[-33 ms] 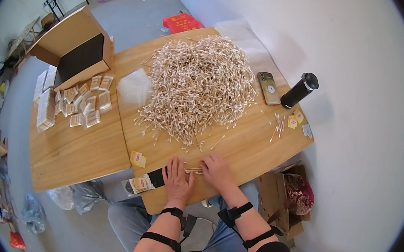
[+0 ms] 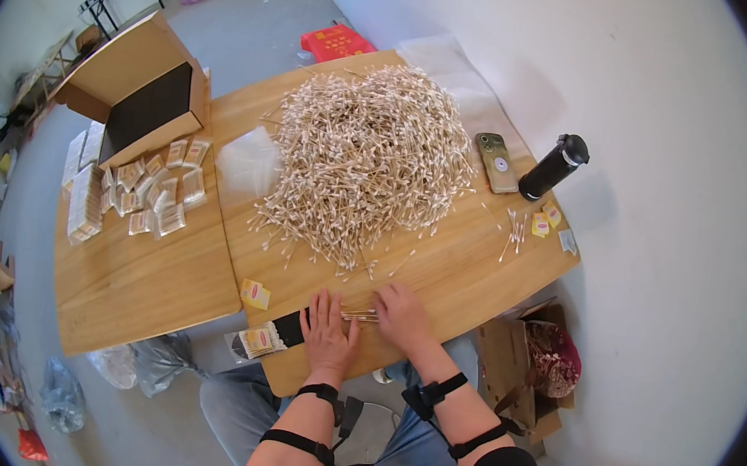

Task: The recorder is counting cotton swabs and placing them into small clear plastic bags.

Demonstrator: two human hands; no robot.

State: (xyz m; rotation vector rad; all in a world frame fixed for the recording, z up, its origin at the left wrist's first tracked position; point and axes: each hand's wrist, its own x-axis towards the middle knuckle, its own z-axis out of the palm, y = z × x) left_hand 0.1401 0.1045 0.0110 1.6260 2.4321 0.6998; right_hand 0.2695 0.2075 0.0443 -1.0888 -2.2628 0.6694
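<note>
- The room had a grey concrete floor and a white wall; a wooden table of two butted tops filled the middle of the view.
- A big heap of cotton swabs with pale wooden stems lay spread over the right-hand top, loose strays trailing toward the near edge.
- The left hand lay flat, fingers spread, palm down on the wood, gripping nothing.
- The right hand rested beside it, fingers curled loosely over the end of a small bundle of swabs lying on the table between the two hands.
- That bundle looked light, thin and stiff, apt to roll or scatter and to snap if bent; pinching it around the middle of the stems, all together, seemed the surest hold.
- Small yellow packets lay just left of the left hand, near the table edge.
- A phone and a black flask stood beyond the heap on the right.
- On the left top sat an open cardboard box with filled clear packets in front of it.
</note>
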